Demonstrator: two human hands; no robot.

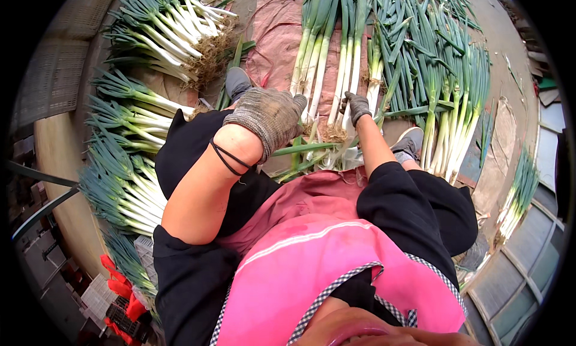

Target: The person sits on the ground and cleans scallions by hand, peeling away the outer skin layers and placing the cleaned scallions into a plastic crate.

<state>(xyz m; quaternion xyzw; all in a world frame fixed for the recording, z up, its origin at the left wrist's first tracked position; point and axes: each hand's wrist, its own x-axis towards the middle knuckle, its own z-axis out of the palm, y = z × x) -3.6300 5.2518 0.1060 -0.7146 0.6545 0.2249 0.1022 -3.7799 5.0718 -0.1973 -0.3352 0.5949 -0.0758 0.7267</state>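
Observation:
My left hand [270, 116], in a grey-brown knit glove, has its fingers curled beside the white stalks of some long green onions [311, 76]. Its fingertips are partly hidden, so whether it grips a stalk cannot be made out. Opposite it, my right hand [357, 107], in a dark glove, closes around the lower stalks of a second cluster of green onions [348, 69]. Both clusters lie with leaves pointing away from me and roots [335, 132] towards me. Loose peeled leaves [306, 149] lie between my feet, just in front of my pink apron [306, 242].
Bundles of white-stalked onions [175, 35] with roots are piled along the left, with more bundles [135, 188] nearer me. A large heap of onions [432, 76] lies to the right. Reddish sheeting [274, 35] covers the ground. My shoes [407, 141] flank the work; plastic crates [99, 296] stand lower left.

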